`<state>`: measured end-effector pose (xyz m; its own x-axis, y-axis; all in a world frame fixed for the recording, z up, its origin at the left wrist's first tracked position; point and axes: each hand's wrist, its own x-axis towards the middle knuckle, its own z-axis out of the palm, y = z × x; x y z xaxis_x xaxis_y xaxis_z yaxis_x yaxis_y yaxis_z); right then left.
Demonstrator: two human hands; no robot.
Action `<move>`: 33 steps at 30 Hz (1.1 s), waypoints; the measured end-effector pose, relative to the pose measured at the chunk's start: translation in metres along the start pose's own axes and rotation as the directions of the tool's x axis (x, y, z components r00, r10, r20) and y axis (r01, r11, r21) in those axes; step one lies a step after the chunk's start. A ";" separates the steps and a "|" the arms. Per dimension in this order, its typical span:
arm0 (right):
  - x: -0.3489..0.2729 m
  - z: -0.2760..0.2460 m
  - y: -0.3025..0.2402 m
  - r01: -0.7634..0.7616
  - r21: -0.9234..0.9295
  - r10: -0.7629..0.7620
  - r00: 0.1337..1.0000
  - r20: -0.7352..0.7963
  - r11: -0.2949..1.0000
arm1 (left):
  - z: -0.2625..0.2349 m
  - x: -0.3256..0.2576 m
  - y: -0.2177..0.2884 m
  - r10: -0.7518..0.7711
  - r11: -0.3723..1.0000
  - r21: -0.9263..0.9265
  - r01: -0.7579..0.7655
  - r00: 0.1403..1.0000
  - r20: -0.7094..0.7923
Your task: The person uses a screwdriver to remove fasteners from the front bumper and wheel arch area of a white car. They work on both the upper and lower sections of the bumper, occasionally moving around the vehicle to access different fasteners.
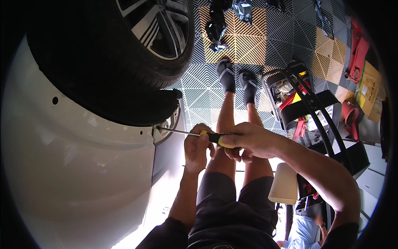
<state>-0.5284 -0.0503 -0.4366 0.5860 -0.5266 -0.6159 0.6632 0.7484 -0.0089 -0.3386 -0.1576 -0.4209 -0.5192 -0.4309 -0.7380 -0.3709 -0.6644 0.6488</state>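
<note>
1. Fingers (237, 129) of my right hand (261, 141) wrapped round the black-and-yellow handle of a screwdriver (214, 137). Clock face below is centred on that handle, 12 at top of view.
2. Left hand (195, 151): thumb and fingers drawn narrow about the front end of the handle, where the shaft begins.
3. Screwdriver lies nearly level, shaft pointing between 9 and 10. Tip is at a small bracket (165, 124) by the edge of a white car panel (83, 170). Cannot tell whether the tip is seated in a fastener.
4. Panel fills 8 to 9; dark arch liner (124, 103) curves above it at 10.
5. Wheel (163, 35) at 11, tyre bulging toward the liner. Tyre and liner close off the space above the shaft.
6. My legs (226, 114) lie beyond both hands; sandals (226, 72) at 12 to 1, on patterned floor tiles (244, 43). Crumpled black film (215, 31) further off at 12.
7. Black trolley (322, 99) at 2 to 3, loaded with red and yellow items, crowding my right side.
8. Red metal equipment (360, 54) at 2, tan package (369, 93) just below.
9. Cream container (283, 184) at 4, partly covered by my right forearm; another person in light blue (302, 232) between 4 and 5.
</note>
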 end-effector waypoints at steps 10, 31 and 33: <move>-0.004 0.028 0.024 0.208 -0.938 -0.783 0.615 -0.095 0.278 | 0.001 -0.001 0.007 -0.118 0.979 -0.176 0.104 0.990 -0.073; -0.009 0.014 -0.001 0.176 -0.688 -0.487 0.825 -0.287 0.704 | 0.001 0.004 0.000 0.074 0.987 -0.142 -0.079 0.997 -0.039; -0.011 -0.006 -0.014 0.028 0.160 0.002 0.983 -0.181 0.987 | -0.005 0.007 -0.007 0.126 0.988 -0.094 -0.124 0.992 0.011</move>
<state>-0.5471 -0.0518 -0.4344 0.4931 -0.4436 -0.7484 0.7453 0.6591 0.1003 -0.3359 -0.1585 -0.4312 -0.5701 -0.5043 -0.6486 -0.2298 -0.6600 0.7152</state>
